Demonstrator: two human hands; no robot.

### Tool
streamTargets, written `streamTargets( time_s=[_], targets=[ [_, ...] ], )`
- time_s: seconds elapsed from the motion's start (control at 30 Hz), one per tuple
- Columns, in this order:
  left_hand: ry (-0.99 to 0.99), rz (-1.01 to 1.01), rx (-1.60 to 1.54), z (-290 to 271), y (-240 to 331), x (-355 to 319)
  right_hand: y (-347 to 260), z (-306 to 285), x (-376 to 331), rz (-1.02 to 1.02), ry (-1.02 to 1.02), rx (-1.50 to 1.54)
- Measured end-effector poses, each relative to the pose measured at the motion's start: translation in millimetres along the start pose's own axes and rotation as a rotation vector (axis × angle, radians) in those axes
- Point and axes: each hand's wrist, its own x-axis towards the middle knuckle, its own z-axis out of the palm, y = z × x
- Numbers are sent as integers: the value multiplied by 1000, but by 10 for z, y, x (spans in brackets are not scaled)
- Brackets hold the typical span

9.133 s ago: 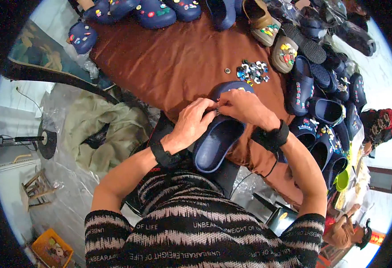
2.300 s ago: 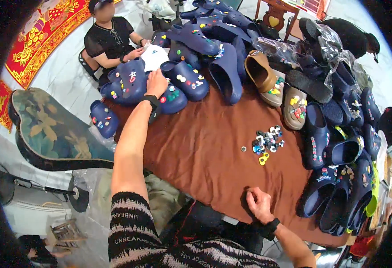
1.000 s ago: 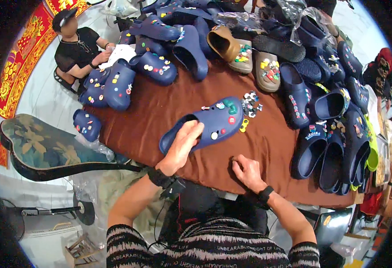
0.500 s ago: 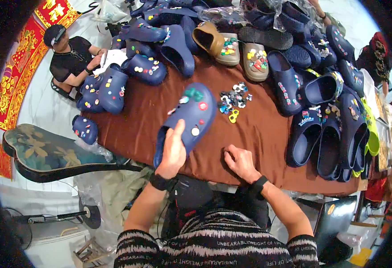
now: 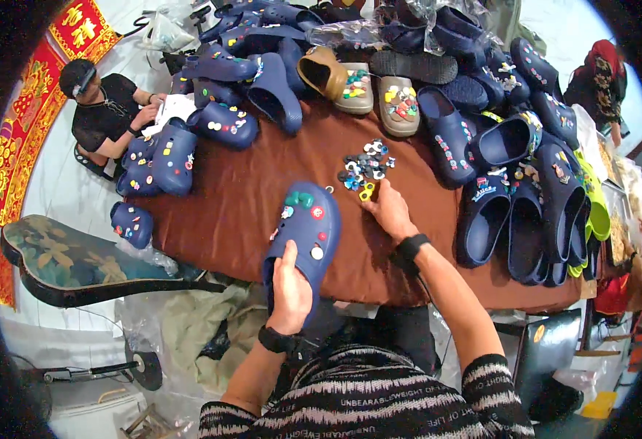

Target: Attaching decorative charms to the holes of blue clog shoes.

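Holding the blue clog in the left hand, over the near edge of the counter. At one o'clock from the clog, a charm pile, right hand at its yellow charm; cannot tell whether pinching. Hemmed by decorated clogs at ten, beige clogs beyond the pile, navy clogs at three.

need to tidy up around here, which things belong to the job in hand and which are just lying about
Part of the job, it seems:
blue clog, held in the left hand
small charms, heaped by the right hand

Probably just lying about:
olive-green fabric, lower left
wooden stool, lower edge
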Motion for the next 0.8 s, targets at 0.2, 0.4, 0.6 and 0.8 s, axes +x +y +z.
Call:
streamTargets(
  time_s=[0.2, 0.4, 0.6, 0.8],
  targets=[
    [106, 2, 52, 119, -102, -73, -151, 273, 597, -110, -13, -5],
    [132, -52, 42, 194, -149, -130, 10, 231, 886, -295, 147, 38],
    [133, -52, -3, 123, -136, -249, 467, -92, 1037, 11, 406, -183],
    [151, 33, 50, 160, -272, -225, 363, -82, 1281, -84, -191, 208]
  ],
)
